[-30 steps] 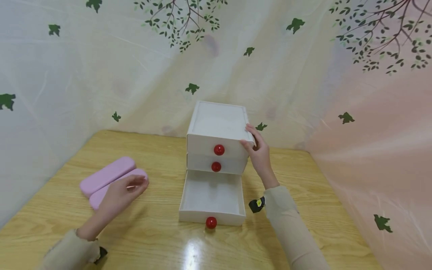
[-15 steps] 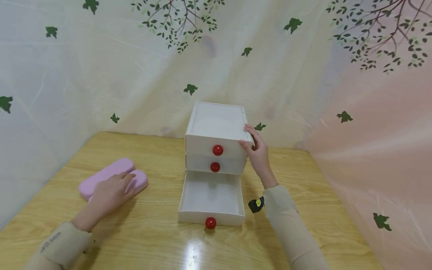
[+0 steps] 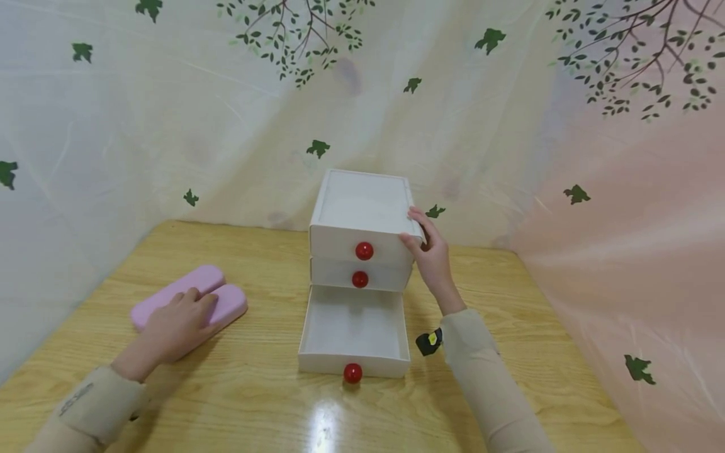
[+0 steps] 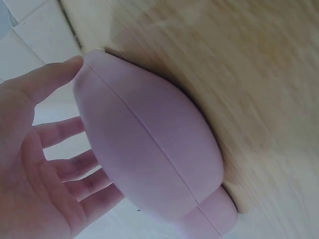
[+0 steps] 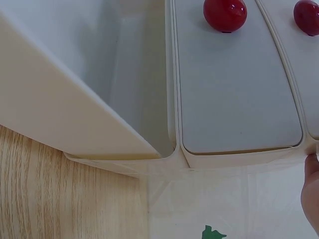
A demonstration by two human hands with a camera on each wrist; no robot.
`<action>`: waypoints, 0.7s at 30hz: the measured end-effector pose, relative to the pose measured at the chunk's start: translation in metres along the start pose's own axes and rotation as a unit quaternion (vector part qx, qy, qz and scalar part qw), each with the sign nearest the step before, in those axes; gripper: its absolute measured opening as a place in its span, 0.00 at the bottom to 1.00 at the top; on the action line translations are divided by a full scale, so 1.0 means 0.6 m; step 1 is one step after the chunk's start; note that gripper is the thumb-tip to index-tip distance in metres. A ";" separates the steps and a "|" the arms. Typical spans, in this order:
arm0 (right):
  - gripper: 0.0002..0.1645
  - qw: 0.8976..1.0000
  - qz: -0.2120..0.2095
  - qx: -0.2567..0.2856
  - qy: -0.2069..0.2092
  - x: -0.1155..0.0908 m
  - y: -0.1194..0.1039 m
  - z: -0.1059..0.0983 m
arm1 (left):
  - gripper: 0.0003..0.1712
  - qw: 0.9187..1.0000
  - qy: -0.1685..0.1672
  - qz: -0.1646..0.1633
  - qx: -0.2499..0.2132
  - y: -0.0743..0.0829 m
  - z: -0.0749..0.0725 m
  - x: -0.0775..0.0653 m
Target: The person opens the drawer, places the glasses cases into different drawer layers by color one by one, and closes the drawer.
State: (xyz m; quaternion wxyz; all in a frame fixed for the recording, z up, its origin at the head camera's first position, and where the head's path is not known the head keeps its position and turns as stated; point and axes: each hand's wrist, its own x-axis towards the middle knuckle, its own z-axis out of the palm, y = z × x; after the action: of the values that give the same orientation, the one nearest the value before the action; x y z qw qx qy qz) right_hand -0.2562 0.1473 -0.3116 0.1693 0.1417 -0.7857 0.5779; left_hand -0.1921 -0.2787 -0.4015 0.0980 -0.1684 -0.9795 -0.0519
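Two pink oblong glasses cases lie side by side on the left of the table. My left hand (image 3: 174, 326) grips the nearer glasses case (image 3: 231, 302), thumb along its near side and fingers curled over its top. In the left wrist view a seam runs along this glasses case (image 4: 149, 129). The farther glasses case (image 3: 195, 279) is partly hidden behind the hand. A white drawer unit (image 3: 365, 200) stands in the middle, its bottom drawer (image 3: 354, 327) pulled out and bare inside. My right hand (image 3: 433, 259) holds the unit's top right front corner.
Red round knobs mark the drawers: the top knob (image 3: 364, 251), the middle knob (image 3: 360, 279) and the bottom knob (image 3: 353, 373). The wooden table (image 3: 255, 402) meets a leaf-printed curtain (image 3: 255, 170) behind and at both sides.
My left hand has come down from above the nearer glasses case and taken hold of it. The right hand has stayed on the drawer unit.
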 end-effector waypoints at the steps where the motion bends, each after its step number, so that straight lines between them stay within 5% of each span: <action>1: 0.30 1.000 0.000 0.000 0.000 0.000 0.000 0.000 | 0.25 1.000 -0.001 0.003 0.001 -0.002 0.001 -0.002; 10: 0.30 1.000 0.010 -0.003 -0.002 0.000 0.001 0.000 | 0.34 0.999 0.001 0.039 -0.008 -0.005 0.004 -0.005; 21: 0.30 1.000 0.006 0.000 -0.002 0.000 0.000 0.000 | 0.36 0.996 0.003 0.090 -0.024 0.044 0.010 0.004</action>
State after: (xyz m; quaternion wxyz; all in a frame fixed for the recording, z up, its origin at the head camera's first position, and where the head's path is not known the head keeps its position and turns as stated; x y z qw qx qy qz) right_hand -0.2564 0.1472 -0.3117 0.1646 0.1382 -0.7868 0.5785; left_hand -0.1866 -0.2521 -0.4052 0.1013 -0.2581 -0.9585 -0.0667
